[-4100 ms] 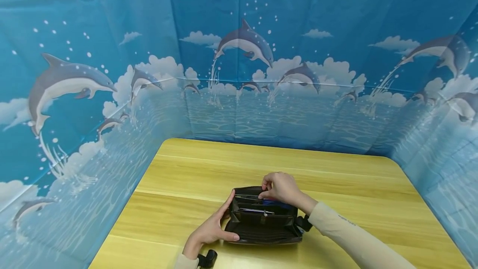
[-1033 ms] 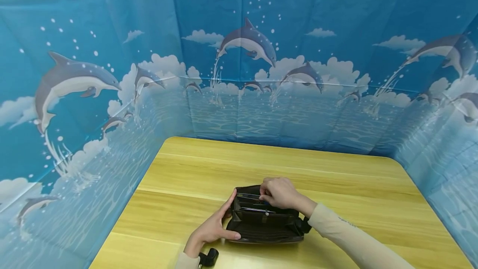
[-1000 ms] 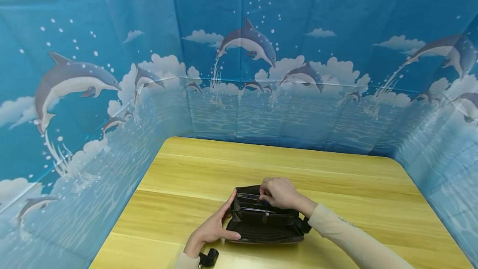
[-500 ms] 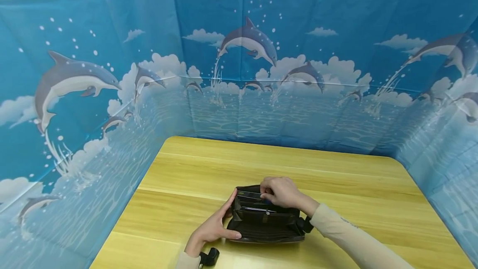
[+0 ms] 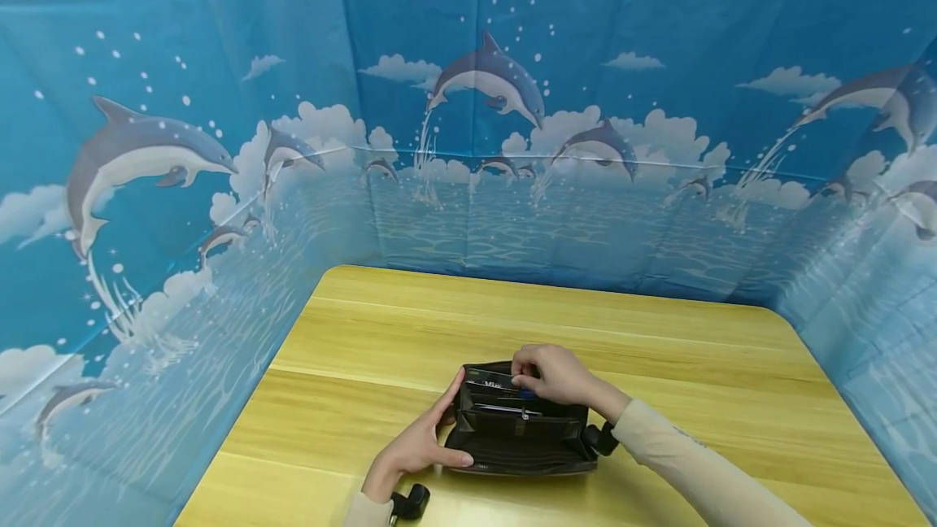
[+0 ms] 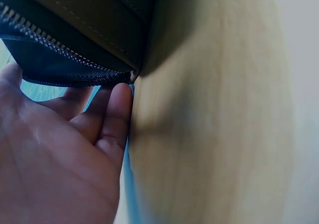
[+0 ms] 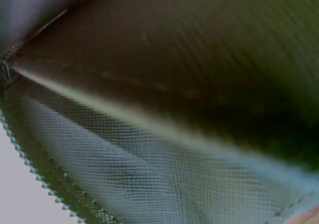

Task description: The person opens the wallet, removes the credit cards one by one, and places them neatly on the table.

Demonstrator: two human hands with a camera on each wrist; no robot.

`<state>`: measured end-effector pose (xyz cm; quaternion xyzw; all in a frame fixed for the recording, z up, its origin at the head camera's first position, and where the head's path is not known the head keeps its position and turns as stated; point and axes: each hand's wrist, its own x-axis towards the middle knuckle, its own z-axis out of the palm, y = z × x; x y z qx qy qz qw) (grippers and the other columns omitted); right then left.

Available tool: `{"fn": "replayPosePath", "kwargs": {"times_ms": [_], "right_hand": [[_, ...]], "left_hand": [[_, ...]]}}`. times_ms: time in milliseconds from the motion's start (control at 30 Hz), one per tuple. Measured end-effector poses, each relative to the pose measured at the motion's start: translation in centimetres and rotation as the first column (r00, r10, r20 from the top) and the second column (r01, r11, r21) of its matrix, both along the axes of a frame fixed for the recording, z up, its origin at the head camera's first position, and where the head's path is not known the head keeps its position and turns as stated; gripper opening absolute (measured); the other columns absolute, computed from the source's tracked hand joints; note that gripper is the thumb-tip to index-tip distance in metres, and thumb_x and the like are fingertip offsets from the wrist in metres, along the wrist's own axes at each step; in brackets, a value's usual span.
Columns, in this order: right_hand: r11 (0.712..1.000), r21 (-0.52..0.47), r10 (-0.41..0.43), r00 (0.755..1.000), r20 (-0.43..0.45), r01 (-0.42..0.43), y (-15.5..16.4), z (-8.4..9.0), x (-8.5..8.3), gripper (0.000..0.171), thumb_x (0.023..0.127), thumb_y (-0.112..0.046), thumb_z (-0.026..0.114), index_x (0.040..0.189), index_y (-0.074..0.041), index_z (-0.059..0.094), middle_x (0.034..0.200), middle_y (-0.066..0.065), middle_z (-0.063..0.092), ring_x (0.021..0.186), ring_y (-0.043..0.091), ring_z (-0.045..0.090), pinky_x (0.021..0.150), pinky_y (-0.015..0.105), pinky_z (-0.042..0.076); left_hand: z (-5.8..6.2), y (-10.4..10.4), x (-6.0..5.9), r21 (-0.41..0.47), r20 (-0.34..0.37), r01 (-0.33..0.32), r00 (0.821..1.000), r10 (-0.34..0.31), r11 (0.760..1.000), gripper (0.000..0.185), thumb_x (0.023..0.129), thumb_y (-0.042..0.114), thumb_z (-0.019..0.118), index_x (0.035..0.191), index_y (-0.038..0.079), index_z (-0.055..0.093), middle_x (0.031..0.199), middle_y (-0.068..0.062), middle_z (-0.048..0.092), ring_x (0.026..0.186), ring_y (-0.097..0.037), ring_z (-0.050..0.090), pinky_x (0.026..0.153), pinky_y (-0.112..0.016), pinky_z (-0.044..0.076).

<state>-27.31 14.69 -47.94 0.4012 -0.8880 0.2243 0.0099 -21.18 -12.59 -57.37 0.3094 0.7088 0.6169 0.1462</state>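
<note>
A dark zip-around wallet (image 5: 523, 455) lies unzipped on the table, its compartments spread wide. My left hand (image 5: 416, 447) holds its left end, thumb on the near edge and fingers along the far side. In the left wrist view the fingers (image 6: 117, 112) rest against the zipped edge. At the back slots my right hand (image 5: 560, 376) pinches a black card (image 5: 483, 381) with pale "Vip" lettering, which stands partly out of its slot. A bit of blue shows below those fingertips. The right wrist view shows mostly the wallet's lining (image 7: 124, 149), blurred.
A metal zipper pull (image 5: 525, 414) sits on the wallet's middle pocket. The wooden table (image 5: 381, 324) is bordered by blue dolphin-print curtains (image 5: 410, 226). Black wrist cameras, such as the left one (image 5: 417, 501), are strapped to both wrists.
The black card has risen out of its slot, so its "Vip" lettering now shows. My right hand has lifted slightly with it. The left hand keeps its hold on the wallet.
</note>
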Motion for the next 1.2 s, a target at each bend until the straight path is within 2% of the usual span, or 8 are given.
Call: {"fn": "replayPosePath", "kwargs": {"times_ms": [267,500,700,867,1200], "right_hand": [[1.0,-0.021,0.021,0.999,0.025,-0.02,0.02,0.17,0.03,0.013,0.091,-0.017,0.066,0.08,-0.021,0.059,0.068,-0.014,0.046,0.055,0.003,0.04,0.053,0.025,0.036],[1.0,-0.007,-0.007,0.999,0.033,0.007,-0.08,0.0,0.01,0.016,0.09,-0.022,0.067,0.078,-0.023,0.057,0.068,-0.014,0.046,0.055,0.003,0.041,0.054,0.025,0.037],[0.999,-0.001,-0.048,0.999,0.008,0.048,-0.35,-0.03,0.09,0.025,0.08,-0.036,0.076,0.075,-0.022,0.055,0.066,-0.014,0.044,0.055,0.002,0.041,0.054,0.025,0.037],[0.996,0.024,-0.086,0.996,0.004,0.086,-0.62,-0.14,0.09,0.032,0.074,-0.038,0.081,0.071,-0.021,0.054,0.065,-0.013,0.043,0.055,0.002,0.04,0.053,0.025,0.035],[0.996,0.025,-0.089,0.996,-0.007,0.089,-0.66,-0.2,0.02,0.03,0.077,-0.033,0.079,0.07,-0.022,0.052,0.063,-0.014,0.041,0.053,0.002,0.039,0.051,0.025,0.034]], "left_hand": [[-0.02,0.0,-0.06,0.02,0.024,0.015,1.0,-0.016,1.0,0.113,0.078,0.024,0.08,0.153,0.032,-0.004,0.155,-0.01,0.017,0.128,-0.022,0.039,0.1,-0.031,0.034],[-0.15,-0.01,-0.11,0.033,0.018,0.015,1.0,-0.016,0.999,0.113,0.078,0.023,0.08,0.153,0.03,-0.004,0.155,-0.013,0.016,0.125,-0.024,0.041,0.099,-0.031,0.036],[0.07,0.09,-0.02,0.037,0.027,0.02,0.999,-0.021,0.999,0.114,0.078,0.022,0.08,0.153,0.029,-0.004,0.153,-0.015,0.02,0.121,-0.025,0.045,0.097,-0.033,0.039],[0.03,0.08,0.01,0.04,0.006,0.02,1.0,-0.02,0.999,0.114,0.078,0.021,0.08,0.154,0.026,-0.005,0.152,-0.018,0.021,0.12,-0.025,0.046,0.096,-0.034,0.04],[0.0,0.15,0.0,0.031,-0.005,0.009,1.0,-0.008,0.999,0.114,0.078,0.021,0.08,0.154,0.027,-0.004,0.154,-0.016,0.018,0.124,-0.024,0.042,0.099,-0.032,0.036]]}}
